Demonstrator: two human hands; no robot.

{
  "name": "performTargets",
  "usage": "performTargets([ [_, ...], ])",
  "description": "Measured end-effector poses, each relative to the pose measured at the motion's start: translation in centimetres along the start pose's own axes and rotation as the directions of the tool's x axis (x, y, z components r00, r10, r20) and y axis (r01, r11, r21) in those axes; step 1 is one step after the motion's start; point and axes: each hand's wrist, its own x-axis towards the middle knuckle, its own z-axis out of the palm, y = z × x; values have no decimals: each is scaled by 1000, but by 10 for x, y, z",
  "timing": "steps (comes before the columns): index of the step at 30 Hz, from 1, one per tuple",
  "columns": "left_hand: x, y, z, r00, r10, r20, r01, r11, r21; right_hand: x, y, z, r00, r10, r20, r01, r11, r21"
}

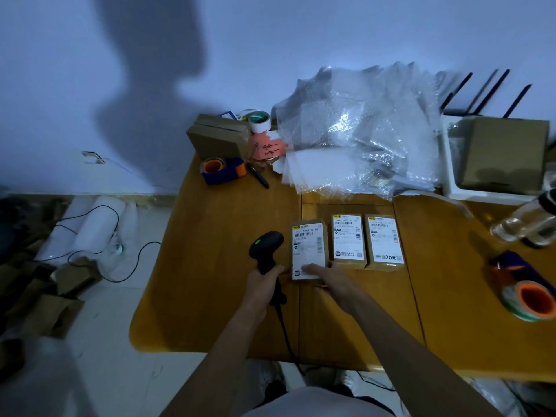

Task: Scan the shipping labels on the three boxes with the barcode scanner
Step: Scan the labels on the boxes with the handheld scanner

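Three small cardboard boxes with white shipping labels lie in a row on the wooden table (216,296): the left box (308,245), the middle box (348,240) and the right box (385,242). My left hand (264,281) grips the handle of a black barcode scanner (266,246), whose green light shows on its head, just left of the left box. My right hand (331,281) holds the near end of the left box, thumb on its label. The scanner's cable runs down off the table's front edge.
Bubble wrap (361,133) is piled at the back. Brown boxes (218,135), a tape roll (259,120), a tape dispenser (221,170) and a pen (258,175) sit back left. Another dispenser (529,296) and a clear bottle (523,224) lie right. Cardboard and cables cover the floor left.
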Motion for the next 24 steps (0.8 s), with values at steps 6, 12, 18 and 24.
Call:
performTargets([
  [6, -26, 20, 2, 994, 92, 66, -92, 996, 4, -13, -10, -20, 990, -113, -81, 115, 993, 23],
  [12, -55, 37, 1, 970, 163, 180, -170, 985, 24, -26, -22, -39, 968, -205, -146, 211, 977, 30],
  [18, -81, 51, 2, 921, 261, 288, -277, 961, 14, -27, -23, -50, 952, -264, -155, 267, 964, -3],
  [24, -90, 56, 8, 909, 273, 314, -304, 951, 54, -32, -17, -50, 948, -276, -158, 278, 961, -14],
])
